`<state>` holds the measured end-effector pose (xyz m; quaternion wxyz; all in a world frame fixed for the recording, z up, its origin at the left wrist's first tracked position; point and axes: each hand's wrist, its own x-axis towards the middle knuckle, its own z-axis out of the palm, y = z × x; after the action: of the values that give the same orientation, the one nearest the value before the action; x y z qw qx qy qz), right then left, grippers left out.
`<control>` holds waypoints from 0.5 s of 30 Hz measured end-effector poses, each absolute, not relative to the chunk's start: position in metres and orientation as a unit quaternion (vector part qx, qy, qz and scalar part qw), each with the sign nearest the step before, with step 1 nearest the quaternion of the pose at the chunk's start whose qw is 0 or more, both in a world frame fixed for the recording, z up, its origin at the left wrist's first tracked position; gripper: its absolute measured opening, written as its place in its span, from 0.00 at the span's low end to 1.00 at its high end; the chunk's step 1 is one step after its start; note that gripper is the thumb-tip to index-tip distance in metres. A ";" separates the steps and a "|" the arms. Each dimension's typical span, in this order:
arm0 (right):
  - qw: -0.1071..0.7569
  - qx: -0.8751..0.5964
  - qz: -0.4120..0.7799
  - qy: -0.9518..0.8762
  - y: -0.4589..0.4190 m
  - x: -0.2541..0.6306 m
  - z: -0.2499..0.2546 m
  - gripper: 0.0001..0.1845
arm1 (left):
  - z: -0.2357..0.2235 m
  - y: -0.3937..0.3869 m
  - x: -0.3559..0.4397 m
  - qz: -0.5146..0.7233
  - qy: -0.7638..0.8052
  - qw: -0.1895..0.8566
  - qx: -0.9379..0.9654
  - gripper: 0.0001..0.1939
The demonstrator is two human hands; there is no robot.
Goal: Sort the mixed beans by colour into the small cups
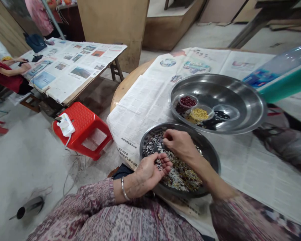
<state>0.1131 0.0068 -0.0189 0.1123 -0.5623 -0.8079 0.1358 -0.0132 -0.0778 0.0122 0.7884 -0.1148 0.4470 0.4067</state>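
Note:
My left hand [150, 172], palm up and fingers curled, cups a small heap of mixed grains [159, 164]. Close above it, my right hand [182, 143] has its thumb and fingers pinched together; whatever is between them is too small to make out. Both hands are over a metal basin [217, 160] full of mixed beans and grains [184, 172], white, yellow and dark. Behind it a larger metal basin [252, 100] holds clear plastic cups with dark red beans [187, 101], yellow beans [200, 114] and black beans [222, 114].
Newspaper [137, 103] covers the round table. A plastic bottle [278, 67] lies tilted at the right, near a dark bag [283, 144]. Left of the table, a red stool [82, 117] carries a white power strip [66, 124]. Another person's hands [25, 67] rest at a second table.

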 end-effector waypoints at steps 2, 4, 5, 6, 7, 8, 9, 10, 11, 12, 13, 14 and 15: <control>0.169 -0.563 0.207 -0.782 -0.008 0.122 -0.006 0.08 | 0.009 -0.075 -0.009 0.423 0.442 0.783 -0.111 0.17; 0.207 -0.518 0.295 -0.775 -0.026 0.127 0.006 0.08 | 0.004 -0.073 -0.004 0.444 0.434 0.776 -0.110 0.16; 0.219 -0.489 0.319 -0.782 -0.034 0.128 0.011 0.08 | 0.002 -0.073 -0.002 0.455 0.429 0.772 -0.112 0.15; 0.234 -0.476 0.330 -0.781 -0.040 0.129 0.013 0.09 | 0.001 -0.073 -0.001 0.460 0.428 0.770 -0.117 0.14; 0.249 -0.474 0.332 -0.776 -0.043 0.131 0.013 0.10 | -0.001 -0.072 0.000 0.454 0.428 0.771 -0.123 0.13; 0.263 -0.489 0.326 -0.765 -0.043 0.132 0.011 0.11 | -0.001 -0.072 -0.001 0.439 0.430 0.778 -0.129 0.13; 0.272 -0.514 0.314 -0.751 -0.041 0.134 0.007 0.11 | 0.000 -0.072 -0.002 0.419 0.433 0.787 -0.134 0.14; 0.272 -0.541 0.301 -0.737 -0.037 0.135 0.000 0.12 | 0.001 -0.073 -0.004 0.394 0.434 0.798 -0.138 0.16; 0.264 -0.567 0.285 -0.727 -0.032 0.136 -0.008 0.12 | 0.002 -0.073 -0.007 0.369 0.432 0.810 -0.142 0.18; 0.247 -0.581 0.269 -0.727 -0.027 0.137 -0.016 0.13 | 0.005 -0.073 -0.009 0.349 0.428 0.821 -0.144 0.19; 0.231 -0.588 0.249 -0.734 -0.023 0.136 -0.025 0.13 | 0.007 -0.073 -0.012 0.336 0.420 0.831 -0.143 0.20; 0.221 -0.591 0.223 -0.743 -0.019 0.135 -0.034 0.14 | 0.009 -0.073 -0.015 0.328 0.412 0.839 -0.139 0.21; 0.215 -0.591 0.197 -0.752 -0.016 0.133 -0.041 0.16 | 0.011 -0.073 -0.018 0.322 0.405 0.846 -0.132 0.22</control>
<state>0.1333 -0.0163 -0.0410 0.2153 -0.5912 -0.7518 0.1973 -0.0175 -0.0732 0.0107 0.8456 -0.1323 0.4045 0.3222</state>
